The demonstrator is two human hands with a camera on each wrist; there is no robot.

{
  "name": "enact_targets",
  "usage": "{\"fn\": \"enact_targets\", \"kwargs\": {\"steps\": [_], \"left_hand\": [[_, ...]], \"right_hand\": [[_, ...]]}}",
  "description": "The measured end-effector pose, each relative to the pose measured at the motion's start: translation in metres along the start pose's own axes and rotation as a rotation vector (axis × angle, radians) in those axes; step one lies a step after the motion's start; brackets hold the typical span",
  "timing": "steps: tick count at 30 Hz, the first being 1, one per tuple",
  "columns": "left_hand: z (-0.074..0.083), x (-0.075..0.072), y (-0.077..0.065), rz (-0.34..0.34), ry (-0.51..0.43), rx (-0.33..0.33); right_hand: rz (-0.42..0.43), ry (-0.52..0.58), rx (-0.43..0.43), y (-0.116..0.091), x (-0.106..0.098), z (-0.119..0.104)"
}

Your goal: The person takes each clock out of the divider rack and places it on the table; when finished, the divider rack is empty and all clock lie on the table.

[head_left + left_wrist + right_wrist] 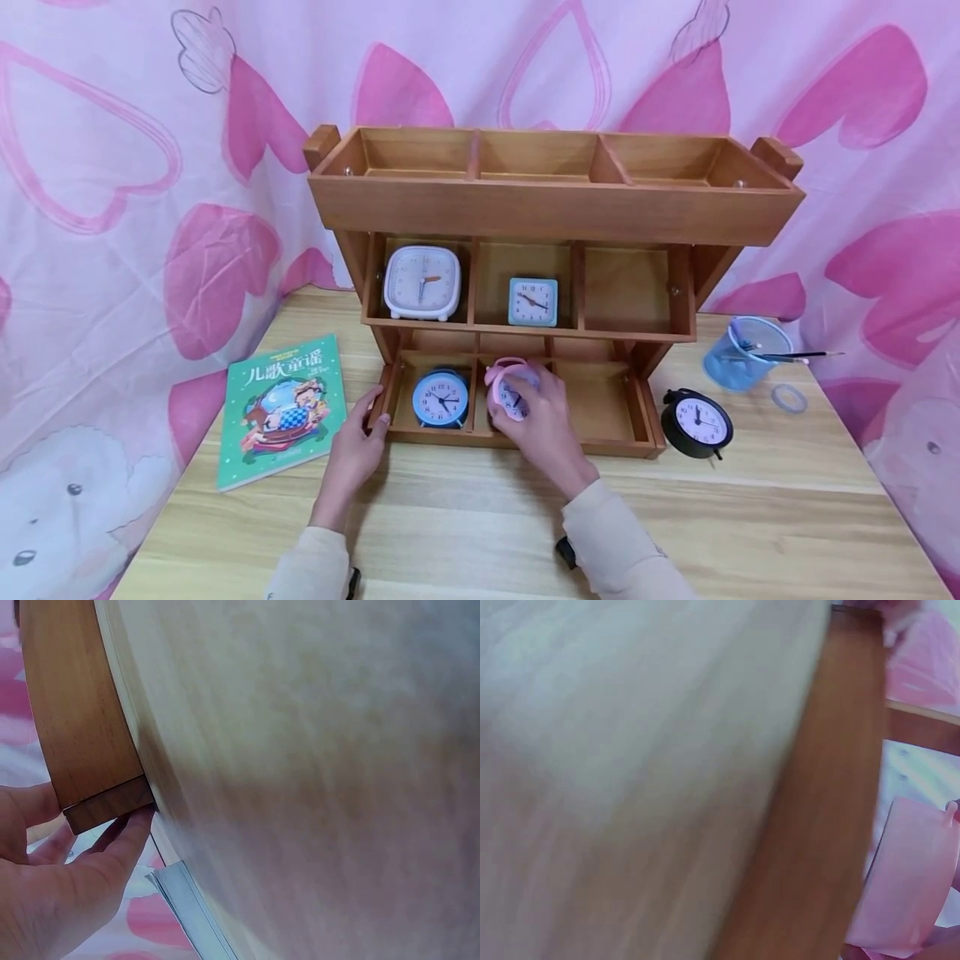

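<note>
Right hand (542, 417) curls round the pink alarm clock (510, 390), held in the bottom middle compartment of the wooden shelf (555, 204); just to its left stands a blue round clock (440, 398). Left hand (358, 442), fingers fairly straight, presses the shelf's lower left corner, gripping nothing. Just left of that hand on the counter (480, 517) lies a green book (281, 408) titled "儿歌童谣".

The green book (282, 411), lying at about nine o'clock from the wooden shelf (555, 208), carries the title 儿歌童谣 in white characters. The clocks show numeral dials; on the black clock (697, 422) at four o'clock, 12 reads clearly.
</note>
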State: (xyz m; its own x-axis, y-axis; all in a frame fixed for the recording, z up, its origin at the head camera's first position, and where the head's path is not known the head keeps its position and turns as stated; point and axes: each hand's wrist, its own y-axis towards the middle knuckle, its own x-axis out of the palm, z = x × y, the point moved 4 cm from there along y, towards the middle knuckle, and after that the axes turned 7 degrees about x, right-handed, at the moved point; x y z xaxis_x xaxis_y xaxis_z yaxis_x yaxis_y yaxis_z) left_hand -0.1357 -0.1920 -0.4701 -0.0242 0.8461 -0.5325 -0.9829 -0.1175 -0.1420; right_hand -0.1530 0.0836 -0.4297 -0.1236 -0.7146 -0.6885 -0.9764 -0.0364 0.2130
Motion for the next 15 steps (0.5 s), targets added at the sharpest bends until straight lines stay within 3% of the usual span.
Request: {"fn": "enact_targets", "kwargs": {"steps": [4,8,11,15], "left_hand": [[0.000,0.000,0.001,0.002,0.005,0.012],[0.000,0.000,0.002,0.003,0.009,0.016],[0.000,0.000,0.001,-0.001,0.009,0.008],[0.000,-0.001,0.000,-0.001,0.010,0.004]], "right_hand": [[0.065,0.013,-0.044,-0.009,-0.029,0.006],[0.212,0.004,-0.096,-0.023,-0.064,0.027],[0.313,0.004,-0.089,-0.035,-0.095,0.050],[0.404,-0.022,-0.011,-0.047,-0.139,0.085]]}}
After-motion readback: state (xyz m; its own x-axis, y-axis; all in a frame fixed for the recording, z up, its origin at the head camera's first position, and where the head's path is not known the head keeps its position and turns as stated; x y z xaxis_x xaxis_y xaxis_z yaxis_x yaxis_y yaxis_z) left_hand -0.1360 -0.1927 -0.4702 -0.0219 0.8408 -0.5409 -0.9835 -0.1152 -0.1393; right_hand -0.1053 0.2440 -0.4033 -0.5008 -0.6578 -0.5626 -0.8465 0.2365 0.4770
